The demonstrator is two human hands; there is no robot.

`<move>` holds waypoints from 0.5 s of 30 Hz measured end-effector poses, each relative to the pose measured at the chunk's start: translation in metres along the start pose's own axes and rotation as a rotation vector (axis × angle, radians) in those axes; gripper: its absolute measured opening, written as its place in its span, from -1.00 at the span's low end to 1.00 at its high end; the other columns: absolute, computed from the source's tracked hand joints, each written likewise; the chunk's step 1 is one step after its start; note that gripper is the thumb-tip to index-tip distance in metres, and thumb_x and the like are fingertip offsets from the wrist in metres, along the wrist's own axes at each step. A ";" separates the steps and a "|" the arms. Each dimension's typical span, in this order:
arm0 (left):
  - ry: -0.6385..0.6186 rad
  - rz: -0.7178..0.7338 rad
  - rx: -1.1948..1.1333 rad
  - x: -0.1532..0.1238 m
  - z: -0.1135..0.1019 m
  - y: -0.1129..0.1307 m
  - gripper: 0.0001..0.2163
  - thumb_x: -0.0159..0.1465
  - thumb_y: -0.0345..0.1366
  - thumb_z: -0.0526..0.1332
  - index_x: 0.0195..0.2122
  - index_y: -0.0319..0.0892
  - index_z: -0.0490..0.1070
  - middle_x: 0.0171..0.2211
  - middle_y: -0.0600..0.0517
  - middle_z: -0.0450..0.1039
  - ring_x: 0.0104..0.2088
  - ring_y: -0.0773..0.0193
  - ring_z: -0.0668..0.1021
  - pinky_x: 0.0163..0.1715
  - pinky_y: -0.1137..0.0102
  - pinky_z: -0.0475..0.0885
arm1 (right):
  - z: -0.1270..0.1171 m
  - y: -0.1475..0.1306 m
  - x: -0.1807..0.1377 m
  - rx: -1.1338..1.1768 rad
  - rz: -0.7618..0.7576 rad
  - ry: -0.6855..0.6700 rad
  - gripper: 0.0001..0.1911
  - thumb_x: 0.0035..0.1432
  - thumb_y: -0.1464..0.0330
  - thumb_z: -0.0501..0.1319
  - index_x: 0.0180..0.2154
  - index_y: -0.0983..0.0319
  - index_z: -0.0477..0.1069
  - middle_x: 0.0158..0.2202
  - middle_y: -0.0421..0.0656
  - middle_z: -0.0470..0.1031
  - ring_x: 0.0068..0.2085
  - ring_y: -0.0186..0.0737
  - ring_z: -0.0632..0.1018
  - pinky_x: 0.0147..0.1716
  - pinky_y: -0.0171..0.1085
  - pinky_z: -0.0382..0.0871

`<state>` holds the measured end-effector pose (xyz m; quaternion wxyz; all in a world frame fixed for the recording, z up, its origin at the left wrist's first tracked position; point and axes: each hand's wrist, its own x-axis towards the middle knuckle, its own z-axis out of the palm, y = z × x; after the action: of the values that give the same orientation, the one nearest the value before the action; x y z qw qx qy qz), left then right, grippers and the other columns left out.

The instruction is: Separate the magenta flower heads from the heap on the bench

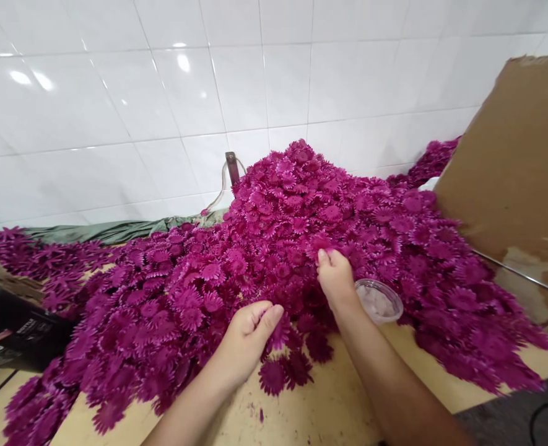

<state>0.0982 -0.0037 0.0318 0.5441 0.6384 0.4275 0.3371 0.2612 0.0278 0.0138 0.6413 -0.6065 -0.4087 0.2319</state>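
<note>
1. Flower heads (292,210), magenta, many: heaped highest at the table's far edge, spread towards its left and right edges; the mass lies beyond both hands and to either side of them.
2. Right hand (337,279): thumb and forefinger pinching a single flower head (321,241) at the front of the heap.
3. Left hand (249,331): fingers curled, thumb pressed against them, lower on the pile; cannot tell whether anything is pinched.
4. Loose flower heads (285,370): a small cluster on bare tabletop (329,406), just beside the left hand, between the forearms.
5. Clear plastic tub (397,308), round: beside the right wrist, whitish contents.
6. Cardboard sheet (510,186): upright towards the table's right edge.
</note>
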 end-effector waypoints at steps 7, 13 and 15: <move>-0.121 -0.008 -0.199 0.001 -0.003 0.003 -0.73 0.02 -0.09 0.22 -0.39 -0.20 0.40 -0.45 0.04 0.44 -0.43 0.30 0.43 -0.29 0.39 0.32 | 0.002 0.008 -0.007 0.065 0.008 -0.196 -0.78 -0.12 0.18 0.16 -0.49 0.19 0.23 -0.69 -0.35 0.15 -0.64 -0.39 0.21 -0.63 -0.37 0.09; 0.034 -0.091 -0.242 0.016 0.002 -0.006 -0.65 -0.12 -0.01 0.27 -0.63 -0.20 0.23 -0.68 0.19 0.20 -0.63 0.45 0.23 -0.55 0.49 0.19 | -0.003 0.002 -0.008 0.064 0.051 -0.234 -0.63 -0.06 0.07 0.09 -0.64 0.18 0.09 -0.75 -0.39 0.01 -0.69 -0.44 0.13 -0.70 -0.38 0.01; 0.074 -0.120 -0.270 0.020 0.003 -0.008 -0.61 -0.13 0.00 0.27 -0.66 -0.19 0.15 -0.72 0.23 0.10 -0.67 0.48 0.15 -0.60 0.51 0.11 | -0.005 -0.006 -0.013 0.065 0.113 -0.284 -0.65 -0.07 0.07 0.11 -0.60 0.20 0.15 -0.73 -0.38 0.09 -0.69 -0.45 0.17 -0.69 -0.38 0.05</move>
<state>0.1077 0.0140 0.0226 0.6281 0.5199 0.4355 0.3815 0.2566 0.0133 0.0172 0.5822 -0.5687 -0.4528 0.3641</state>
